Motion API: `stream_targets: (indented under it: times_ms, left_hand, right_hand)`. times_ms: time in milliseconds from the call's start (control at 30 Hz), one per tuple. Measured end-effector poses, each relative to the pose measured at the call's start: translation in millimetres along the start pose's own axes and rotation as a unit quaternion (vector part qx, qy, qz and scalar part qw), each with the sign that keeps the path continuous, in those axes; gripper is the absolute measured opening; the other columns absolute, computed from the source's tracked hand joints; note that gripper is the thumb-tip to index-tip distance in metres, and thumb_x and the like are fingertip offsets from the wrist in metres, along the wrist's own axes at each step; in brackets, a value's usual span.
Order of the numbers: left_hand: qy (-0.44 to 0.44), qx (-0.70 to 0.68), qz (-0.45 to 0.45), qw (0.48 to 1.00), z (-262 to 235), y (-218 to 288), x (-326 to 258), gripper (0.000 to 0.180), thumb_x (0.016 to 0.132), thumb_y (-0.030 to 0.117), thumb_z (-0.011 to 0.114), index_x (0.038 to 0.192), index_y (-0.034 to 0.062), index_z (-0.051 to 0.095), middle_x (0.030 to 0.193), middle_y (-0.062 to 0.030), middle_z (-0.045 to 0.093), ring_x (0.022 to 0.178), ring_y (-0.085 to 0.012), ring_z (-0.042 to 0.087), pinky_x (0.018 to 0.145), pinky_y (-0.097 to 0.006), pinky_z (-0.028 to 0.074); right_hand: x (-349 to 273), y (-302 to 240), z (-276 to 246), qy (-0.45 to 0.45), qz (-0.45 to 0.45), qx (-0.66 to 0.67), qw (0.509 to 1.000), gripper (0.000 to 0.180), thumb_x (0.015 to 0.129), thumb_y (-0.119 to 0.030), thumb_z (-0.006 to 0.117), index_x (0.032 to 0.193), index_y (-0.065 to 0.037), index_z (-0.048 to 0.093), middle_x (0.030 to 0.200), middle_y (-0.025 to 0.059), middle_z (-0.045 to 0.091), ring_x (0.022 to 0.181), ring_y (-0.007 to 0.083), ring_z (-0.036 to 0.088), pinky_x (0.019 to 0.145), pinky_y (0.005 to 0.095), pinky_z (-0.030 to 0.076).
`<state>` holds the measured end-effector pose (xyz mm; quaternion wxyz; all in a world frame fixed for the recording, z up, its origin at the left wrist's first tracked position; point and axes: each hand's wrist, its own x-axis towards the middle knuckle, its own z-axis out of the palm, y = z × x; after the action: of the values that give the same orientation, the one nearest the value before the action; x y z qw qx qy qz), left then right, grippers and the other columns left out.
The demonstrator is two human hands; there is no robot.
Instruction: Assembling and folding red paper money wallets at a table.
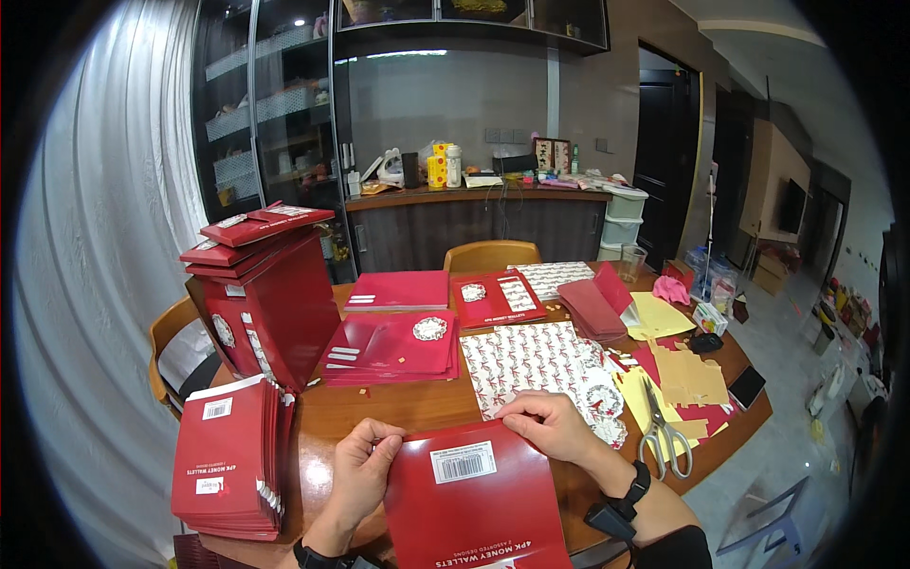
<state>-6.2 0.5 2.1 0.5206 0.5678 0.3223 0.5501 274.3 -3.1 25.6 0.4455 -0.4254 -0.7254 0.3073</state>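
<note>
A red printed card sleeve with a white barcode label hangs between my hands at the table's near edge. My left hand pinches its upper left corner, thumb on top. At the upper right edge my right hand grips it with bent fingers. Just beyond lies a white patterned sheet with red and green sprigs, and beside it several round wreath cut-outs. Two stacks of red card sheets, a far one and a nearer one, lie farther left.
Left stand a tall red box with packs on top and a stack of red sleeves. At right are scissors, a phone, yellow paper, dark red envelopes and a glass. A wooden chair stands behind.
</note>
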Motion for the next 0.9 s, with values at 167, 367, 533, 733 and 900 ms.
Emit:
stream_targets:
  times_ms: [167, 367, 533, 733, 900]
  left_hand:
    - [0.004, 0.024, -0.002, 1.0, 0.0, -3.4, -2.2, 0.006, 0.094, 0.006, 0.058, 0.095, -0.0001, 0.06, 0.088, -0.0024, 0.062, 0.08, -0.0066, 0.054, 0.074, -0.021, 0.046]
    - [0.011, -0.001, -0.037, 0.999, 9.7, 0.9, 1.9, 0.005, 0.093, 0.005, 0.058, 0.094, 0.0003, 0.06, 0.089, -0.002, 0.062, 0.08, -0.0059, 0.054, 0.074, -0.02, 0.045]
    - [0.009, -0.023, -0.045, 0.999, 0.6, -9.3, 1.2, 0.004, 0.092, 0.004, 0.059, 0.093, 0.0006, 0.06, 0.086, -0.0005, 0.062, 0.078, -0.0049, 0.053, 0.07, -0.02, 0.045]
    - [-0.014, -0.001, -0.035, 0.999, 0.7, -2.3, -0.3, 0.002, 0.091, 0.003, 0.061, 0.09, 0.0012, 0.059, 0.082, -0.0005, 0.062, 0.072, -0.0047, 0.054, 0.066, -0.02, 0.045]
    - [-0.034, 0.031, -0.023, 0.999, -1.1, 3.4, -0.5, 0.005, 0.09, 0.002, 0.063, 0.088, 0.0018, 0.058, 0.079, -0.0003, 0.061, 0.066, -0.0035, 0.052, 0.059, -0.018, 0.043]
  right_hand:
    - [-0.6, 1.7, -0.3, -0.016, -0.088, -0.056, 0.994, 0.015, 0.084, -0.008, 0.068, 0.096, 0.0, 0.068, 0.087, 0.0089, 0.066, 0.074, 0.017, 0.061, 0.065, 0.0277, 0.049]
    - [0.1, 3.8, -4.0, -0.03, -0.077, -0.08, 0.993, 0.017, 0.083, -0.008, 0.068, 0.097, 0.001, 0.065, 0.088, 0.0103, 0.065, 0.079, 0.0204, 0.063, 0.071, 0.0294, 0.05]
    - [-1.9, 3.7, -2.1, -0.037, -0.068, -0.06, 0.995, 0.015, 0.084, -0.007, 0.067, 0.097, 0.001, 0.064, 0.088, 0.0096, 0.064, 0.081, 0.0197, 0.062, 0.072, 0.0294, 0.049]
    - [-1.8, 6.8, -2.7, -0.039, -0.096, -0.038, 0.994, 0.009, 0.084, -0.005, 0.066, 0.09, 0.001, 0.065, 0.084, 0.0078, 0.064, 0.078, 0.0183, 0.061, 0.069, 0.0289, 0.048]
    - [-0.5, 4.6, -6.9, -0.049, -0.123, -0.04, 0.99, 0.006, 0.083, -0.004, 0.067, 0.087, 0.0, 0.066, 0.078, 0.0061, 0.062, 0.072, 0.0166, 0.059, 0.065, 0.0285, 0.047]
